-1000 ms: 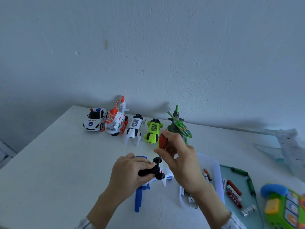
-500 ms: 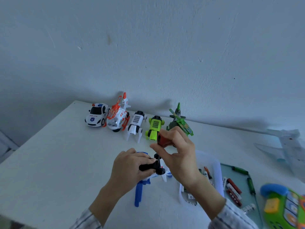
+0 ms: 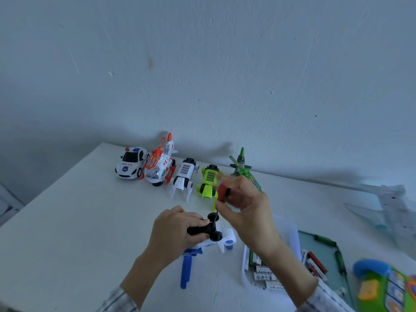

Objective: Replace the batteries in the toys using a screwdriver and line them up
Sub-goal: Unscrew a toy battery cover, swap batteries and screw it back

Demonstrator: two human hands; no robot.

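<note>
Left hand (image 3: pixel 177 233) grips a blue-and-white toy helicopter (image 3: pixel 211 239) turned belly-up, fingers curled round its black wheel strut, blue rotor blades hanging down toward the white table (image 3: pixel 67 221). Right hand (image 3: pixel 249 212) pinches the red handle of a screwdriver (image 3: pixel 221 194), thin shaft angled down to the toy's underside beside the left thumb; tip contact too small to tell. Under the right wrist, a white tray (image 3: pixel 292 235) with batteries (image 3: pixel 264 275) lying in it. Just right of it, a teal mat (image 3: pixel 333 264) with red batteries (image 3: pixel 316 264) and two green-handled screwdrivers (image 3: pixel 325 240). Colourful toy phone (image 3: pixel 387 287) at the near right edge. Pale toy plane (image 3: pixel 391 206) farther right. Along the wall (image 3: pixel 202 64), a row of toys, left to right: police car (image 3: pixel 131 163), orange-white helicopter (image 3: pixel 161 165), white robot dog (image 3: pixel 183 176), lime-green robot dog (image 3: pixel 208 181), green helicopter (image 3: pixel 242 167), partly hidden behind the right hand.
</note>
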